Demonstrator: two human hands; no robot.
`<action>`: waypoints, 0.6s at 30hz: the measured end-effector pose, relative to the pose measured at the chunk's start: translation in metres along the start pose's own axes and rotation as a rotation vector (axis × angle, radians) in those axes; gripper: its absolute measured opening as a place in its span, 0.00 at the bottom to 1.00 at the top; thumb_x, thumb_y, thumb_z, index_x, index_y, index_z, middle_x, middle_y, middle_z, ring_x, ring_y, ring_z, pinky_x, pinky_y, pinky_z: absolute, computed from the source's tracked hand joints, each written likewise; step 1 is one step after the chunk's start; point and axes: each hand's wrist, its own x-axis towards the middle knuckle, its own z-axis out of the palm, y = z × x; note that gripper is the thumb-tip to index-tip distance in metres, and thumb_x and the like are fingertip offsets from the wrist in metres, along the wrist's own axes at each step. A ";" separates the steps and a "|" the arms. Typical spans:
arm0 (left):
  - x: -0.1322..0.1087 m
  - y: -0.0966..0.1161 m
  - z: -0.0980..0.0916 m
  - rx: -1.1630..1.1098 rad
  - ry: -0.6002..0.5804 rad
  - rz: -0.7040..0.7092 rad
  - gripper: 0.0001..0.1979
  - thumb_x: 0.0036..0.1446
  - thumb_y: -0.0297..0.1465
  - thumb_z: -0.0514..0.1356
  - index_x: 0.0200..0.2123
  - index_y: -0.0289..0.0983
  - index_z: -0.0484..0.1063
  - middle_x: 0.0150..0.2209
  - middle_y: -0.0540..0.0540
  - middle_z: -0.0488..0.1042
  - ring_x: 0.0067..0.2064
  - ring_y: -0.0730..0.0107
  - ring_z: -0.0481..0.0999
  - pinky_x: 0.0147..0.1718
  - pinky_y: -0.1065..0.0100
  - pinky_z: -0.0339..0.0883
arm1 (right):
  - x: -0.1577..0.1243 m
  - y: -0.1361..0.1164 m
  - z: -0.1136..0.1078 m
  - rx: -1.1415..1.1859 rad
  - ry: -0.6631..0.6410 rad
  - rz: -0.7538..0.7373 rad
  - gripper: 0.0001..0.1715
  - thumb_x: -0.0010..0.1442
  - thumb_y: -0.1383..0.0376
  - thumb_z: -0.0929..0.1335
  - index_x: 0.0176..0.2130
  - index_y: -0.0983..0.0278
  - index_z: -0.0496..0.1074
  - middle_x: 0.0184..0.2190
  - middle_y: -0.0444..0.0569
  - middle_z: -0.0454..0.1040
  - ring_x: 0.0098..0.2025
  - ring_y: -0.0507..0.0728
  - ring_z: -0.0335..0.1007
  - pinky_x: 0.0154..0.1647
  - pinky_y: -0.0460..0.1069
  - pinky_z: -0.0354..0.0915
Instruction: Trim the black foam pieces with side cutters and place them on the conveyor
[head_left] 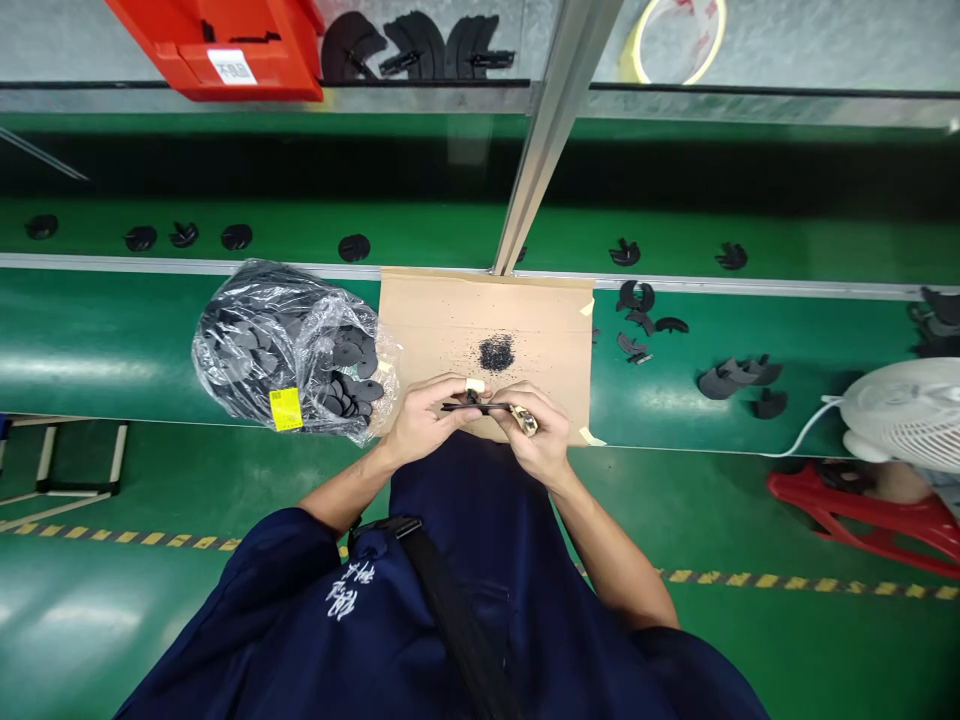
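My left hand (425, 420) grips one side of a thin black part (480, 407), seen nearly edge-on above the front of a cardboard sheet (420, 320). A pale wrap shows on one of its fingertips. The other side of the part is at my right hand (536, 430), whose fingers are also closed round a small brass-coloured tool (523, 420). A heap of tiny black bits (496, 352) lies on the cardboard just beyond my hands. To the left, a clear plastic bag (259, 330) with a yellow label holds many flat black pieces (349, 393).
Black curved parts (731, 378) lie on the green bench to the right, near a white fan (907, 410). A metal post (551, 130) rises behind the cardboard. More black parts sit on the green strip (450, 235) beyond. A red bin (232, 40) and tape roll (634, 50) are farther back.
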 end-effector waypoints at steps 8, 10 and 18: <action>0.005 0.017 -0.002 0.137 0.093 0.258 0.11 0.60 0.34 0.69 0.44 0.36 0.81 0.32 0.44 0.81 0.33 0.70 0.78 0.33 0.69 0.73 | -0.001 -0.005 0.000 -0.046 0.013 -0.103 0.02 0.66 0.65 0.71 0.41 0.59 0.77 0.34 0.50 0.81 0.36 0.58 0.77 0.39 0.56 0.73; 0.006 0.019 -0.003 0.141 0.049 0.264 0.11 0.62 0.32 0.67 0.46 0.35 0.80 0.34 0.43 0.81 0.35 0.69 0.79 0.35 0.68 0.74 | -0.002 -0.007 -0.001 -0.059 0.017 -0.115 0.02 0.65 0.65 0.71 0.41 0.59 0.77 0.34 0.49 0.81 0.36 0.58 0.77 0.38 0.56 0.73; 0.005 0.023 -0.003 0.135 0.075 0.270 0.08 0.60 0.33 0.70 0.41 0.36 0.81 0.31 0.45 0.82 0.32 0.71 0.78 0.34 0.69 0.73 | -0.004 -0.014 0.000 -0.037 0.026 -0.113 0.01 0.65 0.66 0.72 0.39 0.60 0.77 0.33 0.49 0.80 0.35 0.57 0.76 0.38 0.55 0.72</action>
